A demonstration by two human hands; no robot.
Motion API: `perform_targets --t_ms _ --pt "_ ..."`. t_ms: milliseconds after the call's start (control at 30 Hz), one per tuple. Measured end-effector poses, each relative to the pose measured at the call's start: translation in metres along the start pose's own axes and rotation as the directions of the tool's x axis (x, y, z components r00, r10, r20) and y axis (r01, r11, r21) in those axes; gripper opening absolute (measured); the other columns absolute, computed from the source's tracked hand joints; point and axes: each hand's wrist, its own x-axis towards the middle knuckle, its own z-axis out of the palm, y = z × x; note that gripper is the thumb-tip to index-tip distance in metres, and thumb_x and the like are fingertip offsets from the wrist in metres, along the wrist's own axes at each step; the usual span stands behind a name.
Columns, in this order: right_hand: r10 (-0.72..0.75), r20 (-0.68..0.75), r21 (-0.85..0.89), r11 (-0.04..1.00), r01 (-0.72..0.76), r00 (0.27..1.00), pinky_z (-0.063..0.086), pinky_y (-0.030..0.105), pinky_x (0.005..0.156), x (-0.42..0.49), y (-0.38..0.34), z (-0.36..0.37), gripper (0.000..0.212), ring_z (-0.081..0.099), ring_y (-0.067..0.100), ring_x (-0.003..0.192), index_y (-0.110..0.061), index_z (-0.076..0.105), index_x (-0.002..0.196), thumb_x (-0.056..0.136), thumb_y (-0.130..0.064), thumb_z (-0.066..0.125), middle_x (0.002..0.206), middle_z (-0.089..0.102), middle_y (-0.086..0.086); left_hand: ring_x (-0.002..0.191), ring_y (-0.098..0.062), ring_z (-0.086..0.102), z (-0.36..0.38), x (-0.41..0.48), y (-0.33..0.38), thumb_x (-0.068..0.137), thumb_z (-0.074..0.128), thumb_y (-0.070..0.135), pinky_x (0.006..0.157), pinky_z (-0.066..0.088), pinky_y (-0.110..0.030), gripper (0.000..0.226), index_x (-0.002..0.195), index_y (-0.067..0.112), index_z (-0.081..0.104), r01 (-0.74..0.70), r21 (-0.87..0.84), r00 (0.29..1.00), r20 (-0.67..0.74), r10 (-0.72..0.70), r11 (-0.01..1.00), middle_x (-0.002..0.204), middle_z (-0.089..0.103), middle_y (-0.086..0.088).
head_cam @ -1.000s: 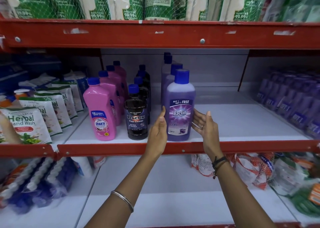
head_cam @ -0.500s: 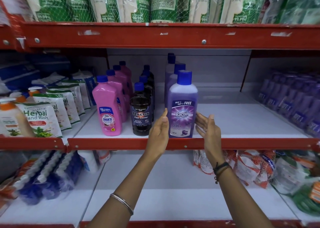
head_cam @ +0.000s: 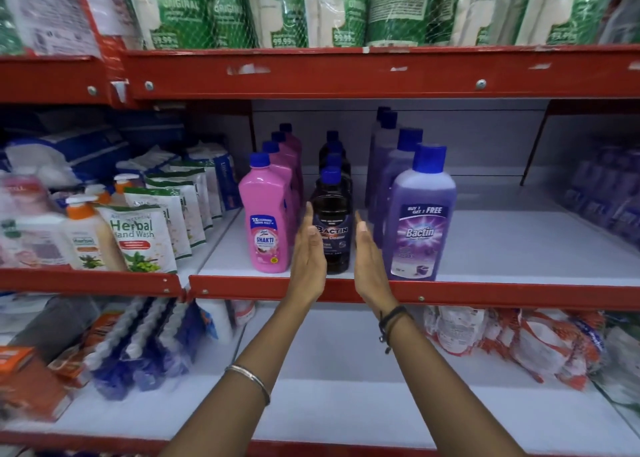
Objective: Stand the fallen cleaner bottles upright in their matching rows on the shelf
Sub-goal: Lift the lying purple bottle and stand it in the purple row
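Three rows of cleaner bottles stand upright on the white shelf [head_cam: 502, 248]: pink Shakti bottles [head_cam: 265, 221] on the left, black Bactin bottles [head_cam: 331, 221] in the middle, purple Bactin bottles [head_cam: 420, 221] on the right. All have blue caps. My left hand [head_cam: 309, 255] is flat with fingers straight, at the left side of the front black bottle. My right hand [head_cam: 369, 259] mirrors it at the bottle's right side, between the black and purple rows. Both palms face the black bottle; I cannot tell whether they touch it.
Herbal hand wash pouches [head_cam: 138, 238] and pump bottles [head_cam: 81, 234] fill the left bay. Green Dettol refill packs [head_cam: 277, 6] hang above the red shelf rail [head_cam: 346, 75]. Blurred purple bottles [head_cam: 606, 196] line the far right. Bagged goods [head_cam: 519, 342] and brushes [head_cam: 138, 352] lie on the lower shelf.
Both hands left the front purple bottle and moved left to flank the front black bottle. The view also shifted left.
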Motion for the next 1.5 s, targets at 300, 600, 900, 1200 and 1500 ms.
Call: perform_targets --t_ms 300,600,900,1200,1500 --pt "-0.005 -0.110 0.001 1.000 0.005 0.994 0.043 0.030 0.104 0.002 0.008 -0.004 0.048 0.055 0.003 0.120 -0.042 0.049 0.130 0.091 -0.059 0.026 0.123 0.060 -0.016 0.144 -0.004 0.010 -0.024 -0.007 0.001 0.069 0.004 0.084 0.121 0.010 -0.044 0.084 0.144 0.044 0.010 -0.006 0.053 0.983 0.181 -0.003 0.999 0.148 0.013 0.026" --pt "-0.031 -0.160 -0.043 0.999 0.024 0.987 0.049 0.024 0.094 -0.022 0.007 0.000 0.049 0.062 -0.001 0.107 -0.035 0.046 0.135 0.095 -0.054 0.026 0.108 0.069 -0.015 0.145 -0.008 0.010 -0.035 -0.024 0.004 0.066 0.003 0.085 0.121 0.012 -0.043 0.087 0.144 0.045 0.007 0.001 0.063 0.976 0.219 -0.015 0.998 0.149 0.012 0.025" --pt "-0.319 -0.424 -0.309 0.931 0.196 0.848 0.030 0.034 0.107 -0.042 -0.008 0.043 0.054 0.036 0.005 0.123 -0.022 0.044 0.137 0.093 -0.044 0.024 0.135 0.048 0.004 0.115 -0.008 0.055 -0.055 -0.032 -0.001 0.088 0.018 0.061 0.095 0.044 -0.021 0.045 0.123 0.049 0.043 -0.093 -0.065 0.962 -0.265 0.072 0.994 0.122 0.061 0.006" --pt "-0.030 -0.029 -0.018 0.999 0.030 0.999 0.023 -0.009 0.089 -0.007 -0.027 0.118 0.049 0.031 -0.003 0.129 -0.020 0.024 0.146 0.100 -0.037 0.021 0.138 0.033 -0.015 0.104 0.015 0.048 -0.106 0.024 -0.009 0.092 0.007 0.054 0.073 0.042 0.001 0.058 0.143 0.035 0.027 0.039 -0.114 0.993 -0.103 -0.051 0.993 0.138 0.039 0.010" --pt "-0.105 -0.069 -0.140 0.986 0.094 0.992 0.051 0.010 0.077 -0.012 -0.018 0.115 0.047 0.065 0.004 0.099 -0.024 0.047 0.134 0.099 -0.043 0.022 0.115 0.065 0.002 0.116 -0.005 0.047 -0.128 0.012 -0.012 0.062 0.004 0.087 0.079 0.043 -0.001 0.089 0.142 0.049 0.013 0.035 -0.040 0.993 0.116 -0.030 0.999 0.142 0.042 0.005"
